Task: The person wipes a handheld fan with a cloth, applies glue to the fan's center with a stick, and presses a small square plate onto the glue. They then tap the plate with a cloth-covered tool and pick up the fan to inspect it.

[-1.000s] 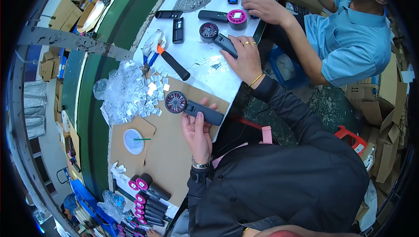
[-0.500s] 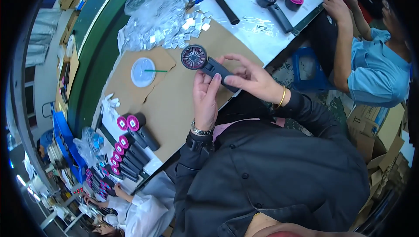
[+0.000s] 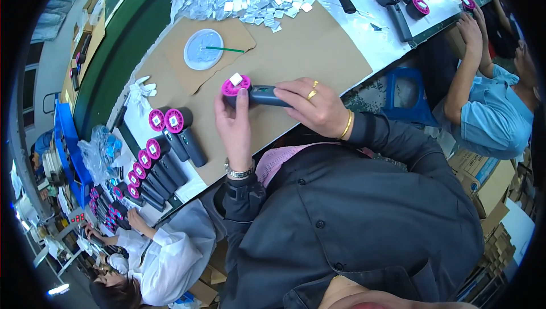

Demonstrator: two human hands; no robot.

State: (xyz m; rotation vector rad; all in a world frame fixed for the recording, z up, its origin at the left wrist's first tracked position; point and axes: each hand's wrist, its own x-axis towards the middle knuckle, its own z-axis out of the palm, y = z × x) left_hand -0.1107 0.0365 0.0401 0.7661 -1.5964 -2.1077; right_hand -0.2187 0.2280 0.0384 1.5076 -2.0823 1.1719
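One head-worn fisheye view looks steeply down, close above the left hand (image 3: 234, 126) and right hand (image 3: 311, 106); straight bench edges bend beyond that grip.

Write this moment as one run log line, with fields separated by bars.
left hand: steadies pink fan head | right hand: grips dark handle of handheld fan | small white square: on fan head | surface: cardboard sheet

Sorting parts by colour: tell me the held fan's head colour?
Magenta pink head, dark handle; head view.
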